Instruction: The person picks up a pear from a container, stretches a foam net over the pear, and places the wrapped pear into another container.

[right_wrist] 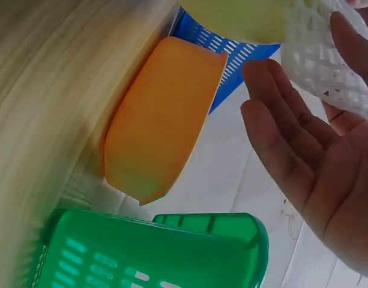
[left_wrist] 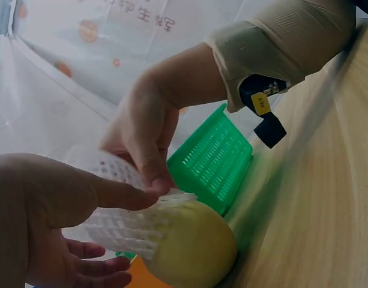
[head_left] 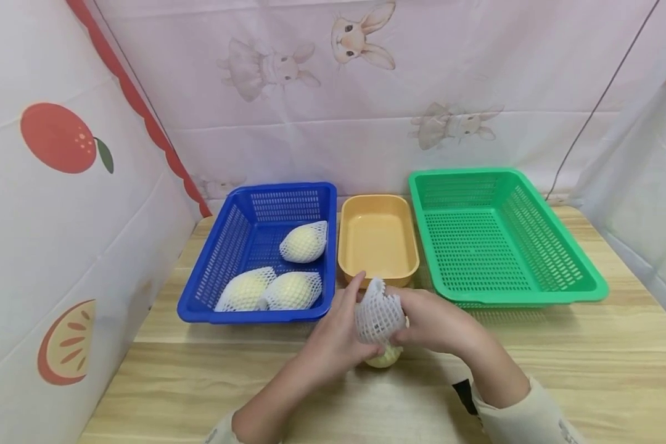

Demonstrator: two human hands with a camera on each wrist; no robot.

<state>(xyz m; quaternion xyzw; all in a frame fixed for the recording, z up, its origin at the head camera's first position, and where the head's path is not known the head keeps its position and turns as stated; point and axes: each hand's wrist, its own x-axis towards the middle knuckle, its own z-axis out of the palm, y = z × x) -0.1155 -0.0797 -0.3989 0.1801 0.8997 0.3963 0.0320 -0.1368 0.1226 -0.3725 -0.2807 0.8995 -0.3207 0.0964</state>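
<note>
A white foam net (head_left: 378,316) is partly off a pale yellow fruit (head_left: 385,357), whose bare lower end shows near the table. My left hand (head_left: 337,330) holds the net from the left. From the right, my right hand (head_left: 435,317) grips the same net. Both thumbs meet at the net's edge in the left wrist view, beside the smooth bare fruit (left_wrist: 199,246). The right wrist view shows the right hand (right_wrist: 328,162) with its thumb on the net (right_wrist: 322,66) and several fingers extended; their far side is partly hidden.
A blue basket (head_left: 200,296) at the left holds three netted fruits, one of them (head_left: 304,242) near its right wall. Behind my hands stands a small orange-yellow tray (head_left: 378,240). To the right is a green basket (head_left: 472,246). A printed curtain (head_left: 311,92) hangs behind the table.
</note>
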